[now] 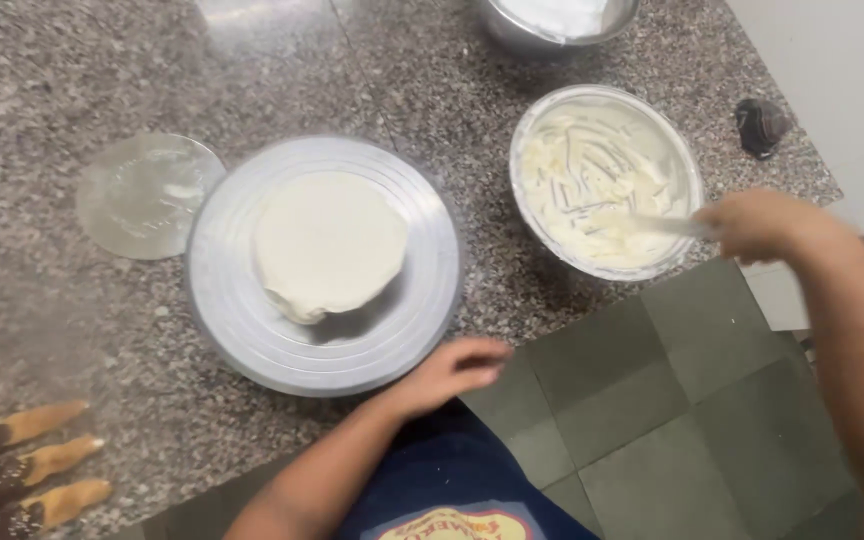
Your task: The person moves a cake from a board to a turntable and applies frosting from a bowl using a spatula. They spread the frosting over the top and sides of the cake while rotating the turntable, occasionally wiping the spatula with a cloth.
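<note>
A round white cake (329,243) covered in cream sits on a metal turntable (242,330) on the granite counter. My left hand (449,372) rests at the counter's front edge, just beside the turntable's rim, fingers loosely curled and holding nothing. My right hand (757,224) grips the handle of a spatula (664,223) whose blade reaches into a metal bowl of white cream (592,180) at the right.
A round clear lid or plate (144,194) lies left of the turntable. A second metal bowl (555,22) stands at the back edge. Three chocolate-dipped cones (27,462) lie at the lower left. A small dark object (760,124) sits near the counter's right corner.
</note>
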